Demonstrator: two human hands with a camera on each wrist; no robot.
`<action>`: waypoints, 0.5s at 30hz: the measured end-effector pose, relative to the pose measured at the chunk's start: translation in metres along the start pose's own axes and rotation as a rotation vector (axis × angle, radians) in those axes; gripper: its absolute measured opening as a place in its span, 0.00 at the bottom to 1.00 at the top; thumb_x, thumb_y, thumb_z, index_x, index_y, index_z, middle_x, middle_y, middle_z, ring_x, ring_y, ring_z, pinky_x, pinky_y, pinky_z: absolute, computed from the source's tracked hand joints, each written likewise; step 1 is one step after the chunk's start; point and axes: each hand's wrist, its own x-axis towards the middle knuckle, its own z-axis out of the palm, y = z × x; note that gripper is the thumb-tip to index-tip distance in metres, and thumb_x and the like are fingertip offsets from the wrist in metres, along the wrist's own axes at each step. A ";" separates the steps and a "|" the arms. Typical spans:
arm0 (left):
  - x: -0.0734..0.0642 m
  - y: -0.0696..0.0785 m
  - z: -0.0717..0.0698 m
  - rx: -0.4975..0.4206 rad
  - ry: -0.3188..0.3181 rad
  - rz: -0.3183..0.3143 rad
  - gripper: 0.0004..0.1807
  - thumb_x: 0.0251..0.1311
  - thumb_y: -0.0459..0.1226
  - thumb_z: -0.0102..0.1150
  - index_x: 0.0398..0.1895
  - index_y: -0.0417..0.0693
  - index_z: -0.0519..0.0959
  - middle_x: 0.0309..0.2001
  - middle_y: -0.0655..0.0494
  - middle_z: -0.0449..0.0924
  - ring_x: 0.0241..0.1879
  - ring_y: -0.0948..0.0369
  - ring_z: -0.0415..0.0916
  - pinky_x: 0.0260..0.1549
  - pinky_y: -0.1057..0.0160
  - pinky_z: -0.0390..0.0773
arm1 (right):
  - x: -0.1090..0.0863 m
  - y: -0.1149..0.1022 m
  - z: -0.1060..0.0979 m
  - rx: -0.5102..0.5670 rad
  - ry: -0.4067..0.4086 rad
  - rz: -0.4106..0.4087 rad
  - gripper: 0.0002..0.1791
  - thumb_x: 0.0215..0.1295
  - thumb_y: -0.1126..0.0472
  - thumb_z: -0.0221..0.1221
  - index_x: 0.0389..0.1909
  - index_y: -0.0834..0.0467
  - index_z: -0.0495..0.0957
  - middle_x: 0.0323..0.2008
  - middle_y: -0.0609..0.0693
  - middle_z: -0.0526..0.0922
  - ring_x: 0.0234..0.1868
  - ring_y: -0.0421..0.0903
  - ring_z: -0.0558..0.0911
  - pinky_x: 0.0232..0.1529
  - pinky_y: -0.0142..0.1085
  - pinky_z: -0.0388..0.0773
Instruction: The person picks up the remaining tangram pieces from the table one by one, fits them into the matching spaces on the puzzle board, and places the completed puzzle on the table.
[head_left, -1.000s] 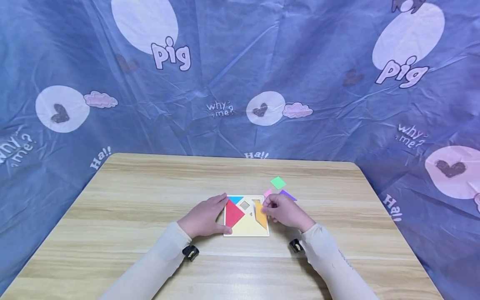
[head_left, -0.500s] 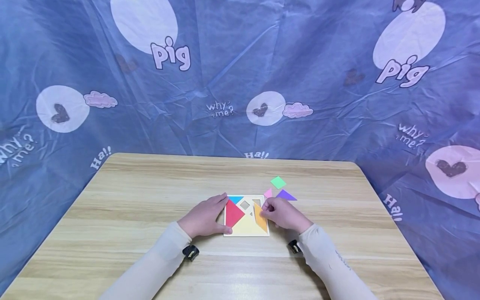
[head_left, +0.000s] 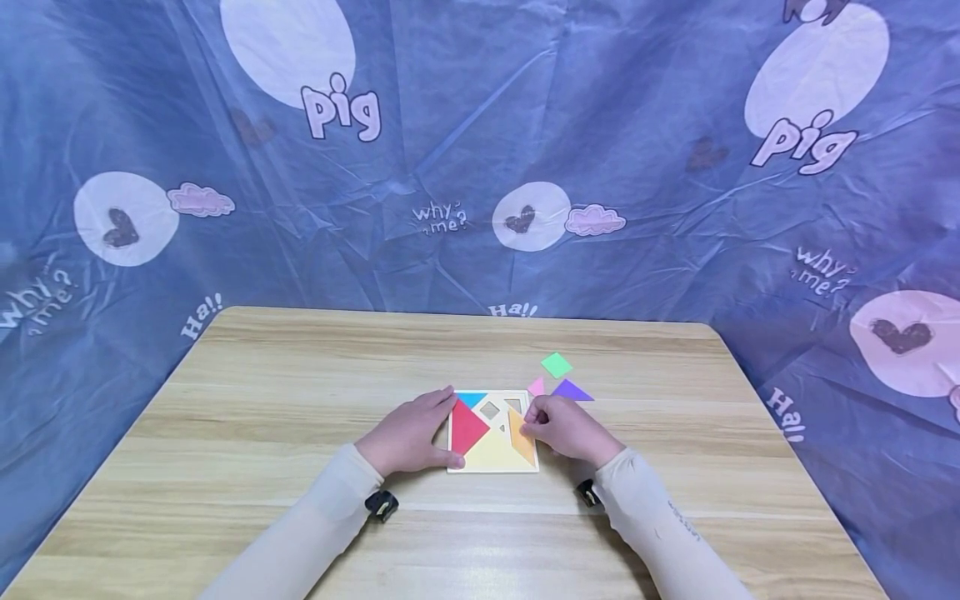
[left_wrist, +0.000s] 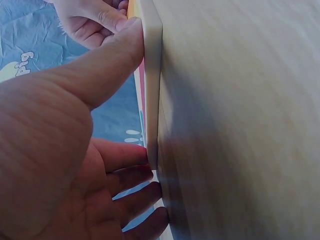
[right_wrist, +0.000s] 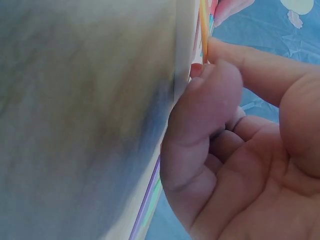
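Observation:
A pale tangram board (head_left: 493, 468) lies on the table. My left hand (head_left: 408, 433) spans its left side and holds it, thumb at the near corner and fingertips at the far corner; in the left wrist view the thumb (left_wrist: 112, 60) presses on the board's edge (left_wrist: 151, 85). With thumb and index finger my right hand (head_left: 573, 427) pinches the orange parallelogram piece (head_left: 521, 440) at the board's right side. In the right wrist view only the orange piece's thin edge (right_wrist: 204, 25) shows. A red triangle (head_left: 468, 428), a blue piece (head_left: 470, 398) and a large cream area sit in the board.
Beyond my right hand lie a green square (head_left: 557, 365), a purple triangle (head_left: 573, 390) and a small pink piece (head_left: 536, 387). The wooden table (head_left: 300, 358) ends at a blue printed cloth (head_left: 420, 267) behind it.
The orange piece, tilted up at first, has come down flatter onto the board's right side. My right hand moved slightly nearer, uncovering more of the purple triangle. The left hand has stayed in place.

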 end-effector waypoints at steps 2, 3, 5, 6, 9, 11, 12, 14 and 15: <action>0.000 0.000 0.000 -0.002 0.004 0.001 0.57 0.54 0.61 0.74 0.78 0.36 0.62 0.80 0.44 0.58 0.77 0.45 0.58 0.73 0.46 0.64 | 0.000 0.000 0.000 -0.009 0.007 -0.012 0.08 0.68 0.65 0.66 0.30 0.57 0.78 0.24 0.46 0.76 0.17 0.40 0.72 0.20 0.31 0.72; 0.000 0.000 0.000 -0.002 0.005 0.002 0.57 0.54 0.61 0.74 0.78 0.35 0.62 0.79 0.44 0.58 0.77 0.45 0.58 0.73 0.46 0.64 | 0.000 -0.001 0.000 -0.015 0.011 -0.018 0.08 0.67 0.66 0.67 0.29 0.56 0.78 0.24 0.45 0.76 0.17 0.40 0.72 0.20 0.31 0.71; -0.001 0.001 0.000 -0.003 0.007 0.003 0.57 0.54 0.60 0.74 0.78 0.35 0.63 0.79 0.44 0.59 0.77 0.45 0.59 0.73 0.46 0.65 | 0.000 -0.001 0.000 -0.026 0.018 -0.036 0.09 0.66 0.66 0.67 0.29 0.57 0.78 0.24 0.45 0.76 0.18 0.40 0.71 0.21 0.31 0.71; -0.001 0.001 0.000 -0.002 0.007 0.003 0.57 0.54 0.60 0.74 0.78 0.36 0.63 0.79 0.44 0.59 0.77 0.45 0.59 0.73 0.46 0.65 | 0.000 -0.002 -0.001 -0.035 0.023 -0.050 0.09 0.66 0.67 0.68 0.29 0.57 0.78 0.24 0.44 0.76 0.19 0.40 0.71 0.21 0.31 0.70; -0.001 0.001 0.000 -0.003 0.008 0.003 0.57 0.53 0.60 0.74 0.78 0.35 0.63 0.79 0.44 0.59 0.77 0.45 0.59 0.73 0.46 0.65 | -0.001 -0.002 -0.001 -0.066 0.040 -0.095 0.09 0.64 0.68 0.69 0.28 0.57 0.78 0.23 0.44 0.75 0.22 0.40 0.71 0.24 0.30 0.69; -0.001 0.001 0.000 -0.003 0.008 0.002 0.57 0.54 0.60 0.74 0.78 0.35 0.63 0.79 0.44 0.59 0.77 0.45 0.59 0.73 0.46 0.64 | -0.001 -0.003 -0.001 -0.084 0.048 -0.117 0.09 0.63 0.68 0.69 0.28 0.57 0.79 0.23 0.44 0.75 0.24 0.40 0.70 0.26 0.30 0.68; -0.001 0.001 0.000 -0.002 0.008 0.003 0.57 0.54 0.60 0.74 0.77 0.35 0.63 0.79 0.44 0.59 0.77 0.45 0.59 0.73 0.46 0.64 | -0.001 -0.002 -0.001 -0.089 0.050 -0.121 0.09 0.63 0.68 0.69 0.28 0.57 0.79 0.23 0.44 0.75 0.25 0.40 0.70 0.26 0.30 0.68; -0.001 0.001 0.000 -0.003 0.009 0.005 0.57 0.54 0.60 0.74 0.77 0.35 0.63 0.79 0.43 0.59 0.77 0.45 0.59 0.73 0.47 0.64 | -0.002 -0.003 -0.001 -0.097 0.052 -0.123 0.09 0.62 0.68 0.70 0.28 0.57 0.79 0.24 0.43 0.75 0.25 0.40 0.70 0.27 0.30 0.68; -0.001 0.002 0.000 -0.005 0.009 0.006 0.57 0.54 0.60 0.74 0.77 0.35 0.63 0.79 0.43 0.59 0.77 0.45 0.59 0.73 0.47 0.64 | -0.002 -0.003 -0.001 -0.099 0.051 -0.123 0.09 0.62 0.68 0.70 0.28 0.57 0.79 0.24 0.43 0.75 0.26 0.40 0.70 0.27 0.30 0.68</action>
